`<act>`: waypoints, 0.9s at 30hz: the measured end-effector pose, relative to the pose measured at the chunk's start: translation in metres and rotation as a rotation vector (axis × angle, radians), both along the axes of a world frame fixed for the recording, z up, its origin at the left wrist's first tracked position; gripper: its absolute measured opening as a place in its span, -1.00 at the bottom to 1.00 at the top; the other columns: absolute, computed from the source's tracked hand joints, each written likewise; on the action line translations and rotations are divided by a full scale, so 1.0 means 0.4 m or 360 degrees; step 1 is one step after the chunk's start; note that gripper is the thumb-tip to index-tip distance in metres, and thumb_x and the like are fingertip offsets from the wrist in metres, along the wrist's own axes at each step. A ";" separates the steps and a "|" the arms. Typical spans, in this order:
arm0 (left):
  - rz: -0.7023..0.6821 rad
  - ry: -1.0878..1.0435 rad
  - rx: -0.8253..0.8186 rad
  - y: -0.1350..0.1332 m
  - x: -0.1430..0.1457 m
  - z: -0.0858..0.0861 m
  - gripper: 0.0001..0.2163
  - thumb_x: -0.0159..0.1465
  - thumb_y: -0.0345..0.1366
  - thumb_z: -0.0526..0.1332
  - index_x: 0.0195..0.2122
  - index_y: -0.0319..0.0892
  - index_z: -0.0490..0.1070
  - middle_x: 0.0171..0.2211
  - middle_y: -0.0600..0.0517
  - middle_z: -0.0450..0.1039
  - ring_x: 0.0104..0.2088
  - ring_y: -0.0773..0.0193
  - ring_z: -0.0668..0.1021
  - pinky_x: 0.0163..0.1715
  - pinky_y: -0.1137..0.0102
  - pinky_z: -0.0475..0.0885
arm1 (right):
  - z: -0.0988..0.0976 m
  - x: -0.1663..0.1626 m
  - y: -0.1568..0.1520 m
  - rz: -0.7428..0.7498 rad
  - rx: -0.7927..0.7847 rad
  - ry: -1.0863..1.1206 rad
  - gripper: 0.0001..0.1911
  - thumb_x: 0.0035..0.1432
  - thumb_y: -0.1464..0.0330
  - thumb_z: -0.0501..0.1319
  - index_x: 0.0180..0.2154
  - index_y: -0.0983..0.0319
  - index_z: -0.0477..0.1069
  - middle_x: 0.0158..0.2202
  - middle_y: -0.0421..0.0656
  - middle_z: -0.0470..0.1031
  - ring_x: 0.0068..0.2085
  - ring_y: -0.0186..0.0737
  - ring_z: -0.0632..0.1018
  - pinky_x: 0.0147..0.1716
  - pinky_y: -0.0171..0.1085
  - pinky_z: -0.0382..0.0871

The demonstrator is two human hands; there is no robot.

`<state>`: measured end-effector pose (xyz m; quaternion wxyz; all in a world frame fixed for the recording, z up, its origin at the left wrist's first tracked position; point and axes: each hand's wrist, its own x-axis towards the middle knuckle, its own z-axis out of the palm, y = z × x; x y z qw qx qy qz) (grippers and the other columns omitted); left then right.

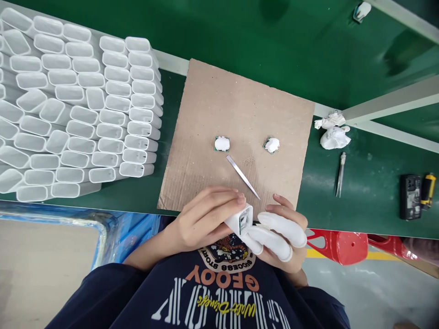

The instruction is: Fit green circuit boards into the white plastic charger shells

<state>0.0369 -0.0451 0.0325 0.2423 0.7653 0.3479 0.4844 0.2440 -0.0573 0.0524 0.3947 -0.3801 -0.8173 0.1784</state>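
Observation:
My left hand point(209, 214) is wrapped around a white plastic housing point(234, 222), a short rectangular tube with its open end turned to the right. Part of a green circuit board point(244, 220) shows inside that opening. White finger cots cover several fingers of my right hand point(281, 228), which is closed at the lower edge of the open end, touching the housing. Tweezers point(243, 177) lie on the cardboard sheet point(236, 105) just beyond my hands. Two small green boards with white lumps on top, a left one point(222, 144) and a right one point(272, 145), rest farther up the cardboard.
Rows of white housings point(82, 98) fill the table's left side. To the right are crumpled white material point(335, 137), second tweezers point(340, 176), a black device point(410, 196) and a yellow-black tool point(428, 191). A frame bar point(394, 101) crosses at right; a red stool point(348, 246) stands below.

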 end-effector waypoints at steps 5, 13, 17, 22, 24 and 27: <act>-0.0015 0.0101 -0.0095 0.006 -0.007 0.005 -0.51 0.25 -0.54 0.29 0.21 -0.30 0.28 -0.01 -0.18 0.47 0.07 0.10 0.50 0.02 0.20 0.53 | 0.008 0.000 0.030 0.0124 0.0029 -0.0256 -0.87 0.20 0.46 0.23 -0.20 0.15 0.44 -0.07 -0.12 0.37 0.00 -0.07 0.43 0.10 0.11 0.42; -0.0046 -0.0026 -0.0348 0.005 0.001 0.038 -0.61 0.28 -0.46 0.28 0.13 -0.32 0.33 -0.09 -0.12 0.47 -0.10 0.25 0.52 -0.11 0.38 0.52 | 0.018 -0.002 0.032 -0.0014 -0.0091 0.0190 -0.85 0.20 0.39 0.27 -0.15 0.16 0.47 -0.16 -0.12 0.44 -0.15 -0.10 0.52 -0.10 0.04 0.51; 0.0019 0.0030 -0.0242 0.003 0.004 0.036 -0.60 0.23 -0.58 0.27 0.10 -0.35 0.36 -0.07 -0.14 0.46 -0.06 0.23 0.51 -0.05 0.35 0.49 | 0.036 -0.015 0.038 -0.0242 -0.0658 0.0421 -0.80 0.21 0.46 0.21 -0.14 0.14 0.50 -0.24 -0.15 0.51 -0.20 -0.13 0.55 -0.25 -0.09 0.49; 0.0109 0.0166 -0.0035 -0.007 0.005 0.006 -0.60 0.24 -0.56 0.27 0.12 -0.36 0.36 -0.04 -0.19 0.46 0.00 0.09 0.50 -0.03 0.20 0.52 | 0.043 -0.048 0.053 -0.0199 -0.0930 0.0312 -0.79 0.11 0.54 0.27 -0.23 0.14 0.50 -0.26 -0.20 0.53 -0.22 -0.21 0.56 -0.24 -0.20 0.47; 0.0184 0.0220 0.0015 -0.012 0.004 -0.002 -0.58 0.23 -0.54 0.28 0.14 -0.34 0.35 -0.05 -0.20 0.46 -0.01 0.06 0.51 -0.05 0.18 0.54 | 0.041 -0.066 0.056 -0.0263 -0.0863 0.0247 -0.80 0.10 0.54 0.26 -0.26 0.15 0.49 -0.28 -0.20 0.52 -0.23 -0.23 0.56 -0.24 -0.23 0.47; 0.0254 0.0309 0.0032 -0.016 0.001 -0.003 -0.52 0.22 -0.54 0.29 0.18 -0.29 0.33 -0.05 -0.19 0.48 -0.01 0.04 0.52 -0.05 0.16 0.55 | 0.040 -0.088 0.061 -0.0368 -0.0817 0.0207 -0.85 0.12 0.53 0.23 -0.31 0.17 0.49 -0.31 -0.19 0.51 -0.26 -0.25 0.56 -0.25 -0.24 0.48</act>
